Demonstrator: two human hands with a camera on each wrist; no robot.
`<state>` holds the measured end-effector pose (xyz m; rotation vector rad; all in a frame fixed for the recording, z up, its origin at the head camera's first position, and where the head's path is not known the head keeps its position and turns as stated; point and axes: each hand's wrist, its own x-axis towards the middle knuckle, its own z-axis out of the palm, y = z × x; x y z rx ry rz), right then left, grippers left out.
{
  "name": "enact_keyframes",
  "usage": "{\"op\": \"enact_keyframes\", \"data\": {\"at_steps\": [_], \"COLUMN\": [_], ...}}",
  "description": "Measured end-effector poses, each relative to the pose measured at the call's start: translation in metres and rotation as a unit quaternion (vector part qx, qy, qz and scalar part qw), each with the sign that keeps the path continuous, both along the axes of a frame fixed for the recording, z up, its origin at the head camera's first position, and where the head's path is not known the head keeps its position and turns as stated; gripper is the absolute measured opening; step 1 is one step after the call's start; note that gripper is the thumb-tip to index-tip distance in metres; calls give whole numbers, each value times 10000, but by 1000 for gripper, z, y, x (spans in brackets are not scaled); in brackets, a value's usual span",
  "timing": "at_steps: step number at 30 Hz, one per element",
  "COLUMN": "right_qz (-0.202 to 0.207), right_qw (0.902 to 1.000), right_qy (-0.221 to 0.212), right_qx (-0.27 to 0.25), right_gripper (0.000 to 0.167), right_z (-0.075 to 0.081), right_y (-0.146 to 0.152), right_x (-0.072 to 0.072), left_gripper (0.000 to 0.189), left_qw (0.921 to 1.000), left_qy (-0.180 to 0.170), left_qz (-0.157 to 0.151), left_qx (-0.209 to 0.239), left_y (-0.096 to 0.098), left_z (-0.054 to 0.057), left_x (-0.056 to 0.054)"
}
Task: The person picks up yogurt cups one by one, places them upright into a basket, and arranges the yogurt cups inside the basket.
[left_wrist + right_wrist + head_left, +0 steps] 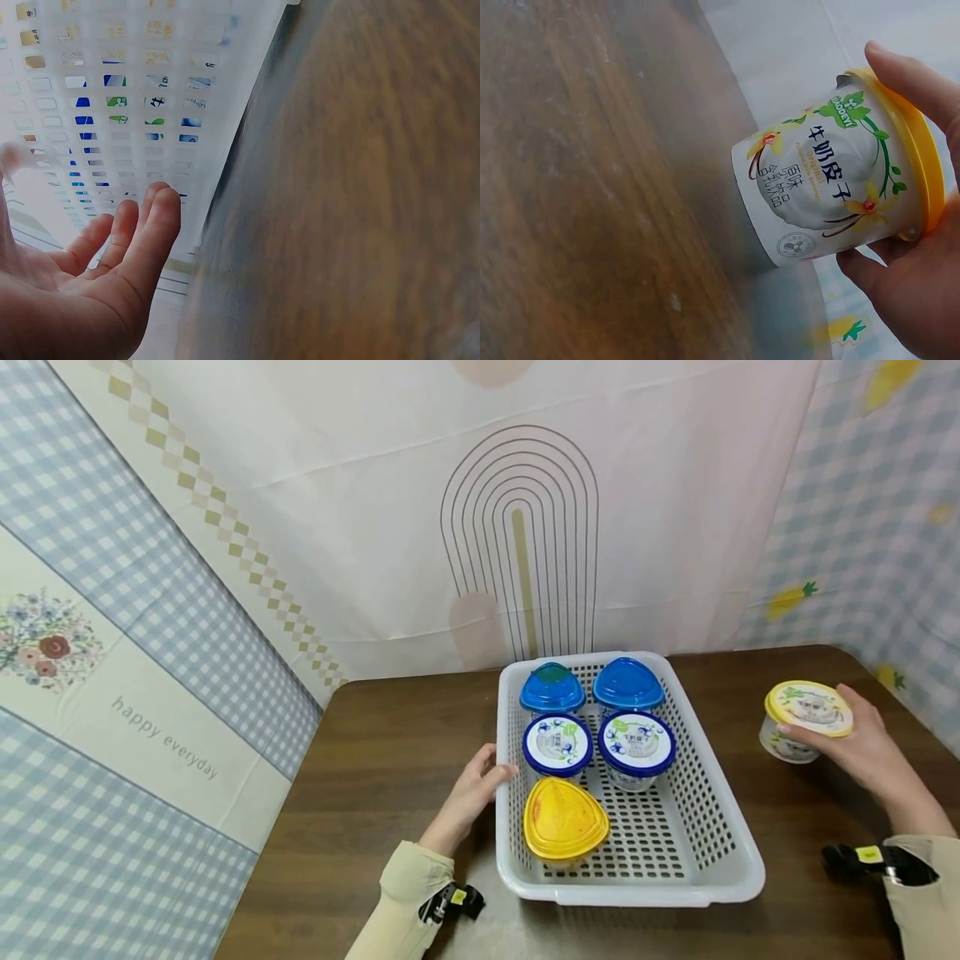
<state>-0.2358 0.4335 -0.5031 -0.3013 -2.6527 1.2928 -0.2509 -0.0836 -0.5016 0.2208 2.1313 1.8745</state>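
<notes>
My right hand (pixel 862 735) grips a white tub with a yellow lid (pixel 813 706) at the right of the table, thumb and fingers around its lid end. In the right wrist view the tub (pixel 825 176) shows yellow flowers and green leaves on its side, its base close to the tabletop. At the left side of a white plastic basket (pixel 727 852), my left hand (pixel 472 789) holds the wall, thumb over the rim and fingers along the outside. Inside stand two tubs with blue-rimmed white lids (pixel 557 743), two blue-lidded containers (pixel 628 683) and one yellow-lidded container (pixel 564 818).
The basket stands on a dark wooden table (pixel 390 735), near its back edge. A patterned cloth (pixel 360 527) hangs behind the table, and blue checked cloth (pixel 840 527) hangs at the right.
</notes>
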Motion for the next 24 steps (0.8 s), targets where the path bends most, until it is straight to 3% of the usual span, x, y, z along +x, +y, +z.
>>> {"op": "enact_keyframes", "data": {"at_steps": [24], "right_qz": [-134], "right_qw": [9999], "right_qy": [-47], "right_qx": [86], "right_gripper": [111], "right_z": [2], "right_y": [-2], "right_x": [0], "left_gripper": [48], "left_qw": [10000], "left_qy": [-52], "left_qz": [-39], "left_qx": [15], "left_y": [-1], "left_z": [1], "left_x": [0]}}
